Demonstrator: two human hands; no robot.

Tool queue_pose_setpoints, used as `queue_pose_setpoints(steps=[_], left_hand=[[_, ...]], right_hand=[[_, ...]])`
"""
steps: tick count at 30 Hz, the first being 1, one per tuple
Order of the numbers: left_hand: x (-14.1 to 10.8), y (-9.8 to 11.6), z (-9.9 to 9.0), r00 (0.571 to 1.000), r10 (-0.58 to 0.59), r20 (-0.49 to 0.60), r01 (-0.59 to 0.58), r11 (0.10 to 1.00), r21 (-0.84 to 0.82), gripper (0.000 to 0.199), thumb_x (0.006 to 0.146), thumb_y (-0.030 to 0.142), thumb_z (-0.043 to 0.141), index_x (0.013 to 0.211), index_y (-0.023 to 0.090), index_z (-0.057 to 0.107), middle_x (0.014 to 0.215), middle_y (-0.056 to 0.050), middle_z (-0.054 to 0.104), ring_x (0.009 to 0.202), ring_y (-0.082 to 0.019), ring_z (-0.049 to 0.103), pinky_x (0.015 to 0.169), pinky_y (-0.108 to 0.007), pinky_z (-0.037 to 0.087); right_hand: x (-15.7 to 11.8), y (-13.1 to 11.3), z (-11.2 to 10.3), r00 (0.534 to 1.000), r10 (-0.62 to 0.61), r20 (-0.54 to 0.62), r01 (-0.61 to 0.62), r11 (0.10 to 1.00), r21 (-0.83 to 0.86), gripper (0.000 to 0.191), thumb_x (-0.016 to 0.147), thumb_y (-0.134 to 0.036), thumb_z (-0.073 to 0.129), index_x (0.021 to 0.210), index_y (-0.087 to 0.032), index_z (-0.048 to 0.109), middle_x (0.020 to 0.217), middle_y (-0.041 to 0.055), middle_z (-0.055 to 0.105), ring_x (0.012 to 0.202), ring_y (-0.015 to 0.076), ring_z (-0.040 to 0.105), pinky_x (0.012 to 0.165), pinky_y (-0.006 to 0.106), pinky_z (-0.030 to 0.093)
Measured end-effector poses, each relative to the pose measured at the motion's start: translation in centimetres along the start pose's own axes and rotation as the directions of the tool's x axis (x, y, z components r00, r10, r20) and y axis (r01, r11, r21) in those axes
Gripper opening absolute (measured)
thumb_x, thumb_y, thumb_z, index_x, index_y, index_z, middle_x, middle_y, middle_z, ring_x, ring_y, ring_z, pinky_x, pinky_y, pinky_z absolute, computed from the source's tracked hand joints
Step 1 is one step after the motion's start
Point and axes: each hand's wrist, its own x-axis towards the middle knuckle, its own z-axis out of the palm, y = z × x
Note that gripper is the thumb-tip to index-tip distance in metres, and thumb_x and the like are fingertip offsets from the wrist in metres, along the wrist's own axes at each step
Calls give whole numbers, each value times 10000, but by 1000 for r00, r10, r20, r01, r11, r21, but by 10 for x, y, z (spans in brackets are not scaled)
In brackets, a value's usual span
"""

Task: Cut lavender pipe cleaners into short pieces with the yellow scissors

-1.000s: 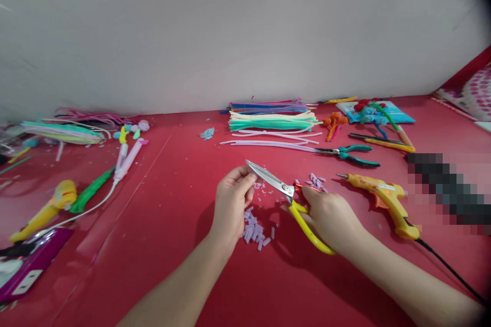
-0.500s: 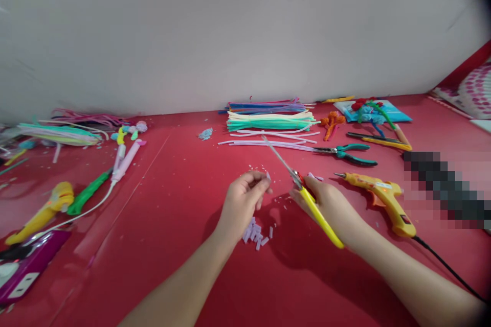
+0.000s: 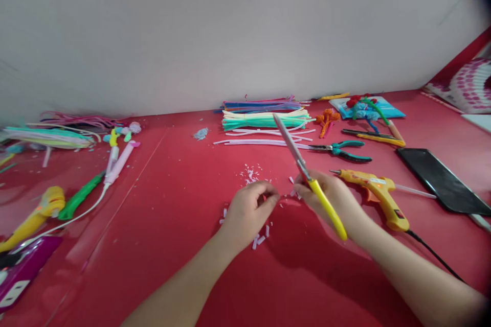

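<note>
My right hand (image 3: 332,194) is closed round the yellow-handled scissors (image 3: 325,204), whose blades point up and to the left over the table. Just left of it, my left hand (image 3: 249,212) has thumb and forefinger pinched together; whatever may be between the fingertips is too small to name. Short lilac pieces (image 3: 261,239) lie below and beside my left hand, partly hidden by it. Beyond the fingers is a scatter of tiny clippings (image 3: 251,173). A few more lilac bits (image 3: 292,181) rest near my right fingertips.
Behind are bundled pipe cleaners (image 3: 264,119), loose lilac strands (image 3: 261,142) and teal pliers (image 3: 343,149). On the right lie a yellow glue gun (image 3: 378,194) and a black phone (image 3: 441,179). A pink tool (image 3: 120,163), green-handled tool (image 3: 82,196) and purple power strip (image 3: 32,268) are at left.
My left hand has moved slightly right and now covers part of where the lilac pieces lay. The scissors point more steeply upward, still in my right hand. The view has shifted a little.
</note>
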Motion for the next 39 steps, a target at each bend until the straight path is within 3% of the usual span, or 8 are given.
queue_pose_setpoints(steps=[7,11,14,18,24,31,36,39], left_hand=[[11,-12,-17,989,37,-140,-28,998,63,186,705,283,496,553,181,529,555,13,433,543,-113,386,533,-211,289],[12,-16,-19,988,50,-146,-24,984,175,34,677,203,507,683,199,541,642,15,470,561,-107,412,544,-210,304],[8,-12,-21,993,102,55,-113,950,291,108,674,152,482,740,211,542,751,2,507,605,-110,444,573,-220,323],[2,-2,-26,899,120,420,-283,892,351,160,671,107,450,713,213,562,814,-5,518,661,-115,478,629,-231,342],[-3,-2,-27,831,86,550,-343,858,384,119,666,127,481,672,203,572,851,-7,489,698,-117,487,629,-225,345],[-2,-5,-23,849,58,526,-308,861,404,118,711,153,474,679,199,578,827,-6,497,695,-113,492,648,-232,353],[1,1,-16,973,19,231,-54,988,148,123,725,290,487,739,191,559,799,-11,527,681,-113,487,631,-235,366],[2,-1,-9,975,-117,187,137,985,-101,166,722,328,482,770,181,544,623,21,483,504,-73,412,490,-204,334]], right_hand=[[21,22,-24,989,146,36,-113,878,-464,213,718,-282,359,707,-171,541,563,37,572,466,116,473,438,217,229],[22,24,-21,989,147,-8,-123,797,-591,229,722,-319,356,745,-177,536,602,65,591,508,155,506,443,231,217],[19,22,-19,996,77,-34,-82,824,-560,216,716,-361,379,733,-191,512,601,45,582,510,147,490,442,221,214],[16,17,-17,998,35,-50,-56,855,-515,228,710,-400,392,681,-198,493,569,21,561,476,120,445,435,210,199],[12,15,-11,1000,14,-7,-16,852,-523,254,724,-407,388,705,-191,519,558,32,568,465,117,438,445,216,197],[12,15,-7,1000,-11,22,20,873,-488,242,705,-389,427,716,-172,532,582,48,572,490,118,455,453,217,216],[5,5,-1,995,-32,92,50,977,-207,226,699,-378,431,666,-171,518,540,-2,508,472,88,398,435,196,233],[-1,-2,4,980,-64,186,59,998,37,207,681,-368,451,676,-171,514,536,-33,461,488,79,378,430,184,249]])
